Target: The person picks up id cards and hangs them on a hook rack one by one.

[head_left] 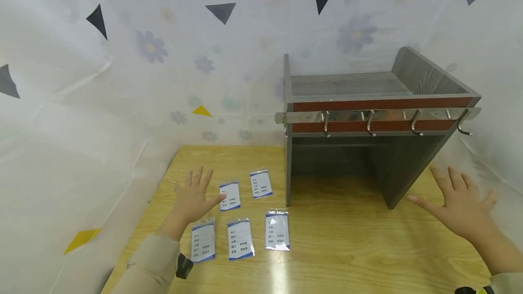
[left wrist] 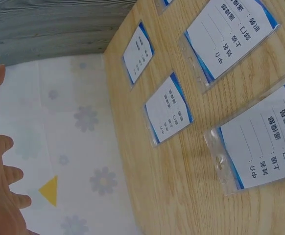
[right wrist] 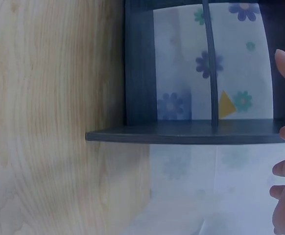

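My left hand (head_left: 194, 201) is held over the left part of the table with its fingers spread, holding nothing. Below and around it lie several badge cards in clear plastic sleeves, white with blue corners; one badge (head_left: 230, 195) is partly behind the thumb. Another badge (head_left: 240, 238) lies nearer me, and a third (head_left: 260, 183) is close to the rack's left side. On the right, my right hand (head_left: 466, 201) is also spread and bare, beside the grey wooden rack (head_left: 386, 158). A metal strip with hooks (head_left: 369, 124) runs across the rack's front.
The wooden table (head_left: 343, 248) carries the rack at its back right. White sheeting (head_left: 245, 58) with flowers and triangles hangs behind and at both sides. Dark wrist bands (head_left: 184, 266) sit at the sleeve cuffs.
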Motion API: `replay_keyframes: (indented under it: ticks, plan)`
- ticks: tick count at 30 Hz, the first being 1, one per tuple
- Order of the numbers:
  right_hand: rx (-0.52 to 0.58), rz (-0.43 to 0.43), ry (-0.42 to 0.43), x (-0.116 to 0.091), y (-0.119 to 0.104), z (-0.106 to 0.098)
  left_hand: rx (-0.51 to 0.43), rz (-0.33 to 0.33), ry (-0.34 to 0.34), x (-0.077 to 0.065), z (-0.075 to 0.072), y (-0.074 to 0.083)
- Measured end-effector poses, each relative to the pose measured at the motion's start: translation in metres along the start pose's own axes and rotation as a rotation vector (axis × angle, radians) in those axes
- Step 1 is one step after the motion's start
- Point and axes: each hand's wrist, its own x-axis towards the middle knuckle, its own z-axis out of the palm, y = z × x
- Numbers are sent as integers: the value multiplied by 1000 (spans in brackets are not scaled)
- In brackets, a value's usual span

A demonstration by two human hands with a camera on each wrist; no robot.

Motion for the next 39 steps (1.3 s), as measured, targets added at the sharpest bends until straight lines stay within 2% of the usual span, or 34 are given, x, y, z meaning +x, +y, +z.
replay_keyframes:
  ticks: [12,22,31,35,39]
  plan:
    - [67,24,129,7,23,-20,-31,-61,-4,-8,6,-8]
    - [158,45,258,16,28,-34,-92,-90,-8,-12,19,-15]
    - [277,25,363,22,24,-50,-151,-100,-7,-14,29,-22]
    - [352,43,376,28,22,-58,-190,-116,-7,-17,33,-28]
    - [471,74,375,39,36,-56,-242,-154,-28,-20,37,-33]
